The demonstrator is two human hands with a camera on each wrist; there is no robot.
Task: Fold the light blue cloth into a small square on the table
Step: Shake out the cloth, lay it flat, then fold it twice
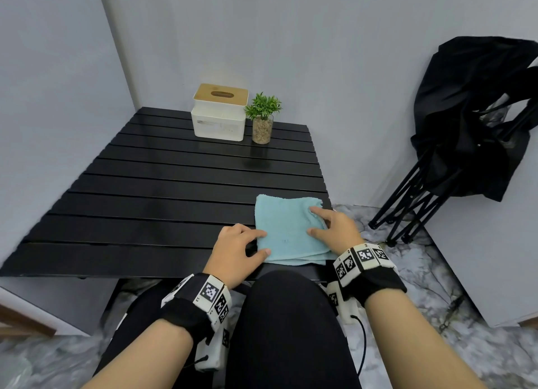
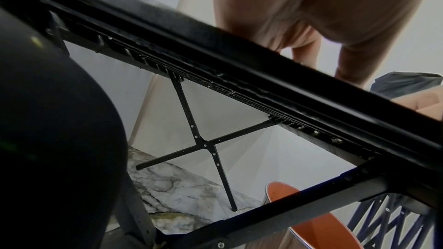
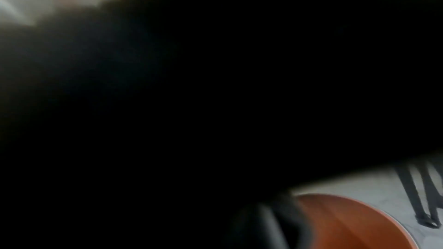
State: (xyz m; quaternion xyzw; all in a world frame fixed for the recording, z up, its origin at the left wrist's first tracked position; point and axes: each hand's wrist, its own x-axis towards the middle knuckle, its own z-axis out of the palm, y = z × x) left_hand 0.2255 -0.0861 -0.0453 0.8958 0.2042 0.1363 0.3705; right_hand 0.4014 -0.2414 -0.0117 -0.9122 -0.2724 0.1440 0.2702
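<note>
Folded cloth (image 1: 286, 228) lying at near right corner of table (image 1: 163, 184). Left hand (image 1: 237, 250) fingers lying flat on left edge; right hand (image 1: 334, 225) fingers pressing right side, gripping nothing.

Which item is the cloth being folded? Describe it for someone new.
Start at the black slatted table. At its near right corner, between the left hand and right hand, lies the light blue cloth. It is the only soft, flat, blue thing; the white tissue box and potted plant stand far back.

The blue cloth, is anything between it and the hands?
No. Both hands already touch the light blue cloth: the left hand at its left edge, the right hand on its right side. The tissue box and plant stand far back.
</note>
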